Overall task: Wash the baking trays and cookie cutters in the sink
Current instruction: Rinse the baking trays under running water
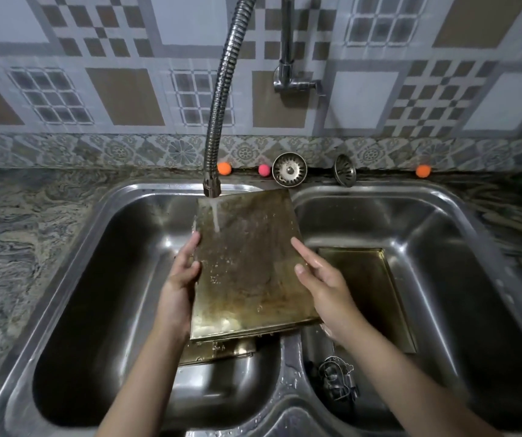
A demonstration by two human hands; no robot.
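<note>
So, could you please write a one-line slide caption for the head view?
Both hands, left hand and right hand, hold a stained baking tray under the running faucet.

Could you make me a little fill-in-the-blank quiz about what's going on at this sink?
1. Water from the hose lands on the held ____.
2. Both hands hold it by its ____.
3. A second tray lies in the ____ basin.

Missing words: tray; sides; right.

Surface finishes, sink area
Baking tray (250, 257): dull metal, stained brown, wet. Sink (101, 247): glossy brushed steel. Faucet hose (221, 89): ribbed shiny metal. Table (26, 222): polished veined stone. Wall tiles (127, 96): matt, patterned.
</note>
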